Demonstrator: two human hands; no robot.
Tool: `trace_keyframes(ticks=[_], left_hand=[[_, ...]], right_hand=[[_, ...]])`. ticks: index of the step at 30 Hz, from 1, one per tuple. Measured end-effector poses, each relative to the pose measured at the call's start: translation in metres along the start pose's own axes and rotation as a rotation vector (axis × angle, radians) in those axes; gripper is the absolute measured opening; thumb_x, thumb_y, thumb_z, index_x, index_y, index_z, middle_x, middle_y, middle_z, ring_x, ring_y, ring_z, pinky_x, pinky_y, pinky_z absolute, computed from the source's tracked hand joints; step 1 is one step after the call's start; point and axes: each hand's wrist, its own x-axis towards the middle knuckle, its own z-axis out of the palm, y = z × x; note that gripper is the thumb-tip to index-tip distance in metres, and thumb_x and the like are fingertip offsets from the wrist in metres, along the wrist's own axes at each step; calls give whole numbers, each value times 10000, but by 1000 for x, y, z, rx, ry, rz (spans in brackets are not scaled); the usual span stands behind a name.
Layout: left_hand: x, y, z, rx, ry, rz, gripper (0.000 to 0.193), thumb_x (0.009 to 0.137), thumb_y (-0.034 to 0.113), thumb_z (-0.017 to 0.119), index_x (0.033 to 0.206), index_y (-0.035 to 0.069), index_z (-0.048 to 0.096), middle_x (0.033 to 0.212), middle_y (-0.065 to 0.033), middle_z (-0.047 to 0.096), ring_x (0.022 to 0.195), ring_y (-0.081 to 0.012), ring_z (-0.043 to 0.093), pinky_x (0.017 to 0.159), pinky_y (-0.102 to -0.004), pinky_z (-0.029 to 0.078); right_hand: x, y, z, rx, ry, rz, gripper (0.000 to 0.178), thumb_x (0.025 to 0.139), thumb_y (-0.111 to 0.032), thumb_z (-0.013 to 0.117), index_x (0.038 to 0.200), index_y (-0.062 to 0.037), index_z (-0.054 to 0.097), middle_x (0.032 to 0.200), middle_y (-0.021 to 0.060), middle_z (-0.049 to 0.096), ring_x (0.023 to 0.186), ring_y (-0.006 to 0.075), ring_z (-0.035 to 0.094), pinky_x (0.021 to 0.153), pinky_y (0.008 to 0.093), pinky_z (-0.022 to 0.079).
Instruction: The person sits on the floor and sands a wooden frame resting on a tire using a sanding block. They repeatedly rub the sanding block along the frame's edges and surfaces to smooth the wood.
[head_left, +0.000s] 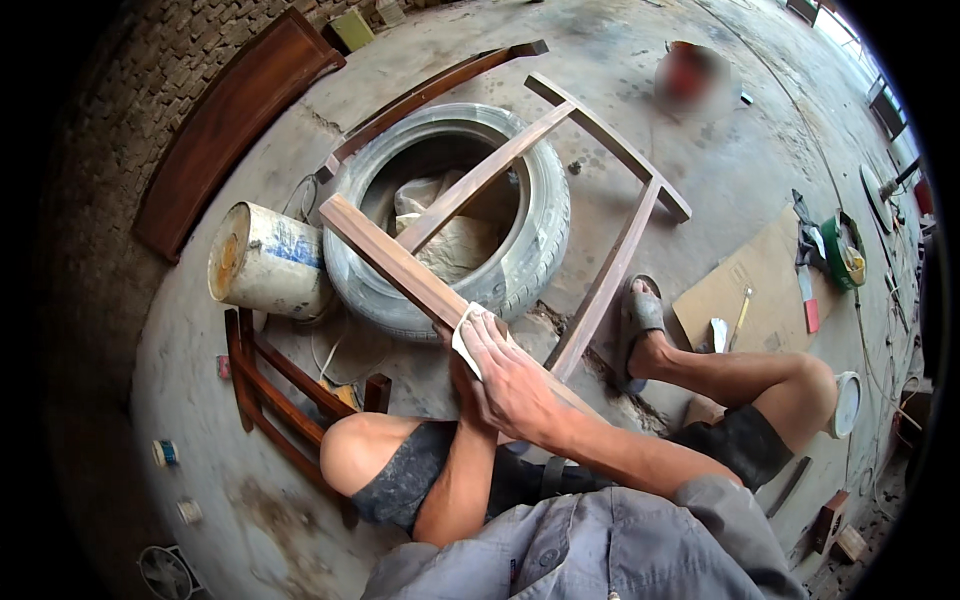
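Observation:
A wooden frame of joined bars lies tilted across a grey tyre, its near bar running down toward my lap. My right hand lies over this near bar, fingers close together, pressing a folded white sheet of sandpaper onto the wood. Beneath and just left of it, my left hand grips the same bar from the side. Its fingers are mostly hidden by the right hand and the wood. A crumpled pale sack lies inside the tyre.
A stained white bucket lies against the tyre's left side. Dark varnished wooden parts stand by my left knee. A brown panel leans along the brick wall. Cardboard with small tools lies right, beside a green tub.

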Motion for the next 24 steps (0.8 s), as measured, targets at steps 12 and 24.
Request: trace_keyframes(ticks=[12, 24], left_hand=[[6, 11, 27, 160, 325, 55, 597, 1038, 632, 455, 1342, 126, 543, 1000, -50, 634, 898, -230, 625, 845, -387, 537], [3, 8, 33, 99, 229, -10, 572, 1024, 632, 487, 1277, 127, 574, 1008, -60, 640, 917, -239, 622, 839, -391, 532]], right_hand=[[-39, 14, -15, -129, -142, -44, 829, 794, -100, 671, 1530, 95, 344, 1563, 296, 391, 1508, 426, 312, 1256, 500, 257], [-89, 25, -37, -181, -192, -75, 799, 758, -36, 613, 1504, 106, 364, 1560, 290, 387, 1486, 437, 338, 1263, 504, 256]])
